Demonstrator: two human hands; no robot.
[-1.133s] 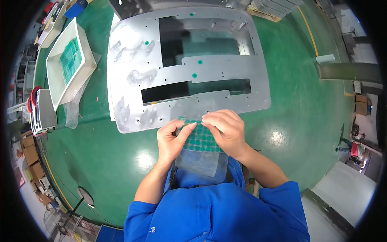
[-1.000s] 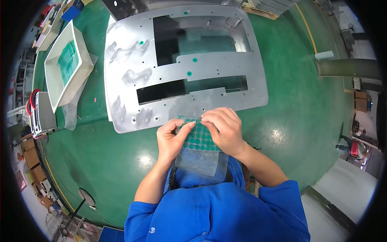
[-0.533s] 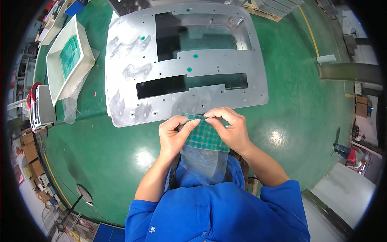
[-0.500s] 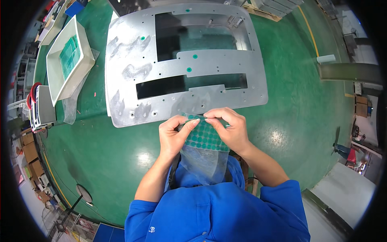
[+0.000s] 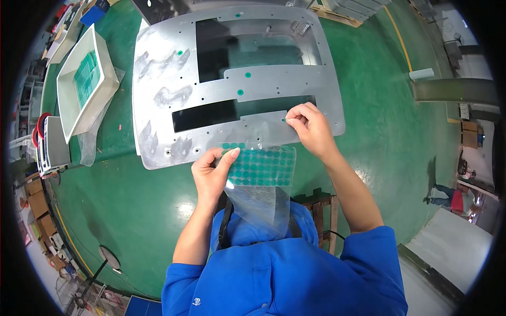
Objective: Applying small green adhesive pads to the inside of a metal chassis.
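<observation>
My left hand [image 5: 210, 176] pinches the upper left corner of a clear sheet of round green stickers [image 5: 267, 167], with a limp clear plastic film hanging below it. My right hand [image 5: 312, 129] is closed in a pinch over the lower right part of a grey metal panel [image 5: 211, 95]. A small green round sticker [image 5: 283, 120] shows at its fingertips; whether it touches the panel I cannot tell. The panel has two long cutouts and many small holes. Several green dots are stuck on it, one of them a green dot [image 5: 248, 75] between the cutouts.
To the left, a white plastic bin [image 5: 109, 79] holds more green sticker sheets [image 5: 87, 79], with clear film hanging beside it. A wooden stool [image 5: 324, 210] stands near my right side. Far right, a person [image 5: 448, 197] is by the wall. A green beam [image 5: 453, 90] juts in there.
My right hand has left the sticker sheet and moved forward and right to the panel, a green sticker at its fingertips. My left hand keeps the sheet and has shifted slightly left.
</observation>
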